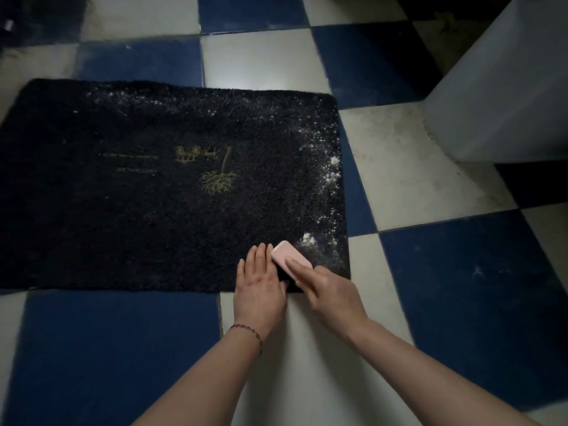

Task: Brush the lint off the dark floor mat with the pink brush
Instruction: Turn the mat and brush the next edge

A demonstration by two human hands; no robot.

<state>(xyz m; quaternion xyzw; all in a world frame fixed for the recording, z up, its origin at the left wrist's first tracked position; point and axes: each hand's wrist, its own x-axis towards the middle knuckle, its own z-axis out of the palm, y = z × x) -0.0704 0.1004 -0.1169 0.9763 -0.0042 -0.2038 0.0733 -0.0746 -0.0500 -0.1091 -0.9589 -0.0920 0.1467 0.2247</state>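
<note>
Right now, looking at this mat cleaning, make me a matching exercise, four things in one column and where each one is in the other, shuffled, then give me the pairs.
Things:
1. left hand
2. brush
3. lint
4. gold design

Places:
A. scattered mostly along the mat's right side
B. under the right hand's fingers, near the mat's near right corner
C. flat on the mat's near edge, just left of the brush
D. around the mat's middle

Pairs: 1-C, 2-B, 3-A, 4-D
</note>
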